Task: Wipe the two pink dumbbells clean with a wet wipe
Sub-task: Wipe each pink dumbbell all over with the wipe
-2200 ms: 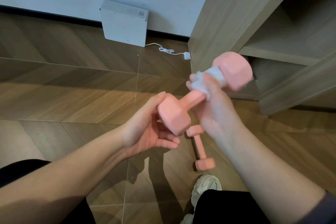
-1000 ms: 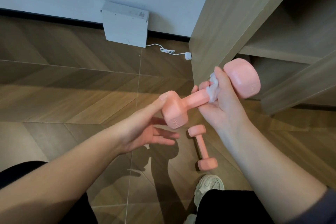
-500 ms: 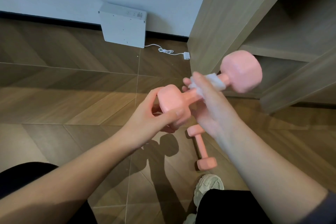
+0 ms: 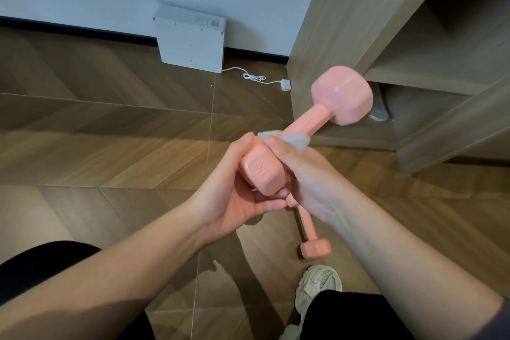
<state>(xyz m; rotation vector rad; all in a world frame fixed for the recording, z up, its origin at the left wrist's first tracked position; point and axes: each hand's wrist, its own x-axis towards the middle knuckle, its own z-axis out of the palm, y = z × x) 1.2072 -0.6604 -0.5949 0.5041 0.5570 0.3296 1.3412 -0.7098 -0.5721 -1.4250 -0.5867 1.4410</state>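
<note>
the held pink dumbbell [image 4: 311, 120] is up in the air in front of the person, tilted, its far head raised toward the wooden shelf unit [image 4: 331, 22] and its near head low between the two hands. the left hand [image 4: 234, 196] cups that near head, with the thumb laid along the top edge and the fingers curled under the bottom, grasping it. the right hand [image 4: 306, 174] is wrapped round the handle just above the near head, with a crumpled white wet wipe [image 4: 296, 141] pinched between the fingers and the pink bar; part of the wipe bulges out above the hand. the upper stretch of the handle and the far head are bare, and the far head looks slightly blurred.

the second pink dumbbell [image 4: 313, 240] lies on the wooden herringbone floor [image 4: 110, 132] below the hands, its upper end hidden behind the right wrist, its lower head near a pale sneaker [image 4: 317, 284]. black trouser legs show at the bottom edge.

further off, a flat white box [image 4: 190, 38] leans against the wall, with a white cable [image 4: 256, 78] running from it to a small plug [image 4: 285, 85] on the floor beside the shelf unit. a grey object [image 4: 379, 107] sits in the unit's low compartment, too hidden to name.
</note>
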